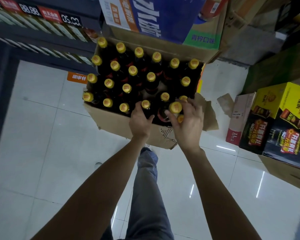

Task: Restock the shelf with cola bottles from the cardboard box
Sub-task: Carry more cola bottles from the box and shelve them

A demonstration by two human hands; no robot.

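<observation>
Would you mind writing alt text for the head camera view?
Both hands reach into an open cardboard box of yellow-capped cola bottles: the left hand grips one neck, the right hand grips another bottle. Shelf at left.

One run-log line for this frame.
stage: picking | left hand: grips cola bottle in cardboard box | right hand: grips raised bottle

The cardboard box (121, 122) is matt brown, its near edge torn and rough. The cola bottles (151, 84) look dark and glossy, with smooth yellow plastic caps (139, 51). The floor (42, 135) is glossy white tile, mirroring lights. Trouser cloth (149, 196) looks matt grey.
</observation>
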